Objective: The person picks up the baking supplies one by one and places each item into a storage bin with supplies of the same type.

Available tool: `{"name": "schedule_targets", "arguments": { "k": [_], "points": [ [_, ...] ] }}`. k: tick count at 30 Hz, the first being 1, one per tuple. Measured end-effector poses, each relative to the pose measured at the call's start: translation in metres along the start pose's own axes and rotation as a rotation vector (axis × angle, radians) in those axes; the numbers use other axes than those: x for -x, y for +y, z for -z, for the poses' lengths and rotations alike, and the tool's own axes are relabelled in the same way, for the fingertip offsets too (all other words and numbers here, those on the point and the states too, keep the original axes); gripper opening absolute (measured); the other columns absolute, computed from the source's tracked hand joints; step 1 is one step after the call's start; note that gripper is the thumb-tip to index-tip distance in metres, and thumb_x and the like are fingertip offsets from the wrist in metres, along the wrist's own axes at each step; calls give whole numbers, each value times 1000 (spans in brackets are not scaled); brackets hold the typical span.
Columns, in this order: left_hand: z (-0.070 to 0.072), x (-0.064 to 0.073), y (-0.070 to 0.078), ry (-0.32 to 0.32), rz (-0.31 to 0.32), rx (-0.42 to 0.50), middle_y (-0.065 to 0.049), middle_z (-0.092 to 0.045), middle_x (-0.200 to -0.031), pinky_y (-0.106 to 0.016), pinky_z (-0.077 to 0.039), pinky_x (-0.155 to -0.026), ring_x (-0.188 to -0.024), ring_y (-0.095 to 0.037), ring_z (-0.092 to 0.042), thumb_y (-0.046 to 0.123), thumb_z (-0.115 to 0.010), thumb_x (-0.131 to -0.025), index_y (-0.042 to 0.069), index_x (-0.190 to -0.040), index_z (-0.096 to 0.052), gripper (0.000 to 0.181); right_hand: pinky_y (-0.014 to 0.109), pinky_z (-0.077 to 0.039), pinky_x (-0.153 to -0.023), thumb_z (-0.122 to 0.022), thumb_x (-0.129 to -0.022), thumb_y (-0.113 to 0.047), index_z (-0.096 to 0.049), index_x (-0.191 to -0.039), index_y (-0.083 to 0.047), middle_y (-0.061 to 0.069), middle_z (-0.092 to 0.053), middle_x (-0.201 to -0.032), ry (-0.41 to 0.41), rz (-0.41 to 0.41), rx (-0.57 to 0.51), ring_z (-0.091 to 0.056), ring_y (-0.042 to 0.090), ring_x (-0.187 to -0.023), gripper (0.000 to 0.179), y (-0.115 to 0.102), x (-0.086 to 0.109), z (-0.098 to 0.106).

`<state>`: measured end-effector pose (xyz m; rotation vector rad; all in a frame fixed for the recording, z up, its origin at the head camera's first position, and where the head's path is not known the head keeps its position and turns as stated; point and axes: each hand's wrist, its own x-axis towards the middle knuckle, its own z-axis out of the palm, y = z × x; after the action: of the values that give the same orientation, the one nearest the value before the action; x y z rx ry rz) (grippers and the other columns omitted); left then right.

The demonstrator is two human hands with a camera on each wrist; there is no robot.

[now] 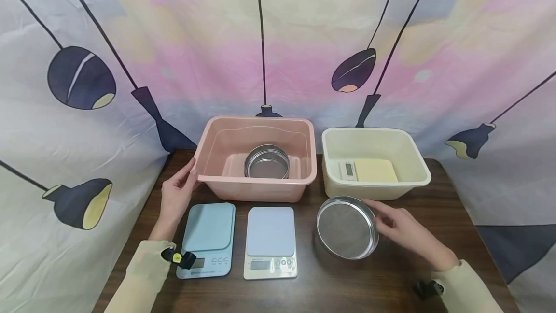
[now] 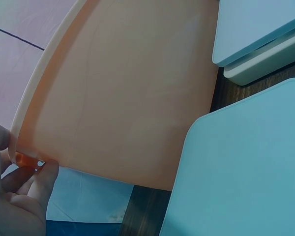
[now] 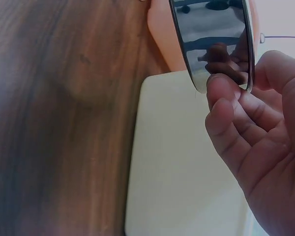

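Observation:
My left hand (image 1: 177,194) grips the rim of a pink plastic basin (image 1: 256,190) at its front left corner; the left wrist view shows the fingers (image 2: 42,184) curled at that rim. Inside the basin is a round metal sieve (image 1: 267,151). A second round sieve (image 1: 347,228) with fine mesh is in my right hand (image 1: 401,228), pinched at its right edge. In the right wrist view its shiny metal wall (image 3: 214,39) is between thumb and fingers, above the tabletop.
A light blue kitchen scale (image 1: 208,238) and a white scale (image 1: 270,240) with a pale lilac top lie in front of the basin. At the right stands a cream basin (image 1: 369,191) holding a yellow-topped scale (image 1: 375,170). A patterned cloth (image 1: 286,37) hangs behind the dark wooden table (image 1: 299,296).

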<state>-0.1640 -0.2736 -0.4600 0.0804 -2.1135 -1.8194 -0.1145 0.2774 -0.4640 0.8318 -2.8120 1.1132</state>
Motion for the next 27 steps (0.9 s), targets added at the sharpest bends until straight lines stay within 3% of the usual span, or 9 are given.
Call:
{"name": "schedule_targets", "arguments": {
  "k": [9,18,21,27],
  "points": [
    [1,0,2,-9,-1,-13,-25,-55,-148,-14,-56,-85,-101,7,-68,10,-60,-106,2,-147,-57,41,20,-45,-54,-68,-88,7,-64,-139,-7,-20,-55,-77,45,95,82,-50,-4,-66,54,-8,-17,11],
    [0,0,1,-10,0,-1,-26,-54,-148,-14,-56,-84,-101,7,-68,9,-60,-106,3,-146,-58,41,21,-45,-53,-69,-89,9,-61,-142,-4,-6,-62,-88,44,153,100,-47,-3,-63,55,-17,-35,22],
    [-1,0,1,-4,-2,8,-26,-55,-147,-14,-56,-84,-100,7,-68,9,-60,-106,2,-146,-58,41,22,-46,-54,-69,-91,7,-60,-143,-4,-4,-64,-90,24,133,103,-49,-1,-65,54,-23,-39,26],
    [-1,-1,0,-3,-13,34,-27,-54,-147,-16,-57,-85,-101,5,-69,7,-60,-105,1,-145,-58,40,25,-50,-54,-67,-97,-1,-57,-148,-9,-12,-61,-74,-60,11,56,-54,3,-61,53,-34,-48,34]
  ]
}}
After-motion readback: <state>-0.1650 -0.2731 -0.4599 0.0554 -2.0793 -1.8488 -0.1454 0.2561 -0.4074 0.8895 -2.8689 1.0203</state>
